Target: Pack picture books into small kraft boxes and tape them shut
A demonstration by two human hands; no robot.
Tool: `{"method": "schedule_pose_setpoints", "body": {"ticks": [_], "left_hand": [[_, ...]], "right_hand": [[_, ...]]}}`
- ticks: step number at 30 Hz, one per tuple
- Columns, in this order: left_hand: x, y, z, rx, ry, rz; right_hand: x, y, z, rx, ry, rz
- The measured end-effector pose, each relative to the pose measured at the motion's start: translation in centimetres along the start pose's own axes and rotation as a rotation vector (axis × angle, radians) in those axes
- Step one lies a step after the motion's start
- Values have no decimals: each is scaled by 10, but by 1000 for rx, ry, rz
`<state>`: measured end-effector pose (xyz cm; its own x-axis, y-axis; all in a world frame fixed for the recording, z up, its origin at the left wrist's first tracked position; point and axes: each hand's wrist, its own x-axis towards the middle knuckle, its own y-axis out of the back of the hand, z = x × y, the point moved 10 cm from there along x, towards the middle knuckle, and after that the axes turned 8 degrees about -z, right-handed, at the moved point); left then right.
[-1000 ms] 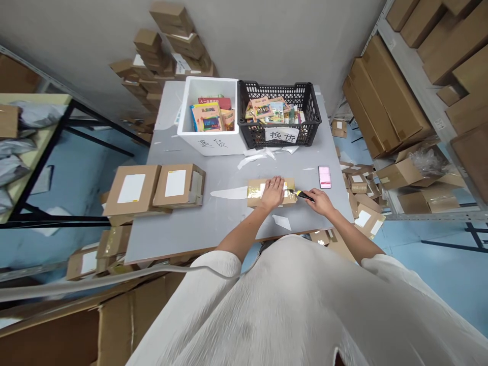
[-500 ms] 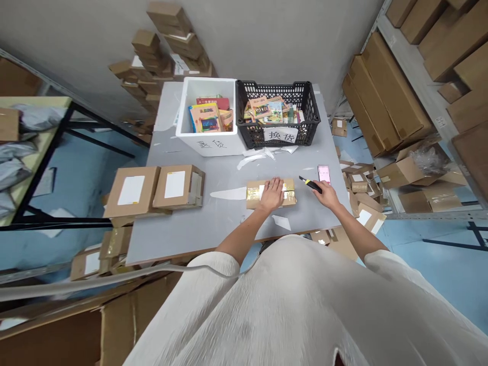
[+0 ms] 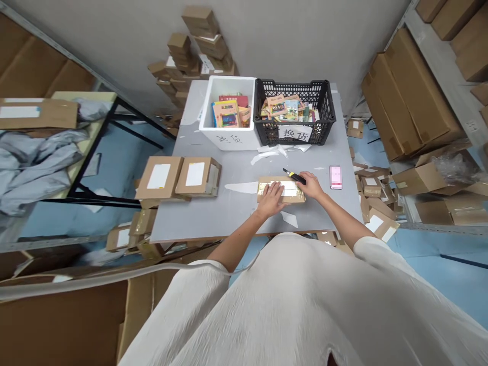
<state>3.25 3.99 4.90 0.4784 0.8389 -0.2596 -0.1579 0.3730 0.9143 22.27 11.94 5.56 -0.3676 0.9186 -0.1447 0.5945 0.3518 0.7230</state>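
A small taped cardboard box (image 3: 290, 199) with a white label lies flat on the grey table (image 3: 190, 221) in front of me. My left hand (image 3: 270, 200) rests on the box's left part with its fingers spread. Around a black and yellow utility knife (image 3: 296, 177) my right hand (image 3: 311, 186) is closed, at the right end of the box. The knife's blade points up and left, just above the far side of the box. A phone (image 3: 335, 177) with a lit pink screen lies to the right of my right hand.
Behind the box stand a white foam bin (image 3: 229, 137) and a black plastic crate (image 3: 331, 119), both with books inside. Two labelled cartons (image 3: 158, 176) sit at the table's left. Paper scraps (image 3: 242, 187) lie about. Shelving (image 3: 442, 66) with boxes rises at the right.
My right hand has brought the utility knife left, from beside the phone to the box's right end. My left hand stays on the box, now further toward its left. The view has shifted.
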Motion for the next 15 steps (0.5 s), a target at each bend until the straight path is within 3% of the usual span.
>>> {"method": "schedule_pose_setpoints", "body": {"ticks": [4, 6, 15], "left_hand": [[-11, 5, -10, -11, 70, 42], [-12, 7, -16, -21, 110, 55], [14, 13, -37, -162, 276, 61]], "right_hand": [[14, -16, -13, -46, -1, -106], [11, -15, -10, -74, -29, -100], [-30, -2, 14, -9, -170, -34]]}}
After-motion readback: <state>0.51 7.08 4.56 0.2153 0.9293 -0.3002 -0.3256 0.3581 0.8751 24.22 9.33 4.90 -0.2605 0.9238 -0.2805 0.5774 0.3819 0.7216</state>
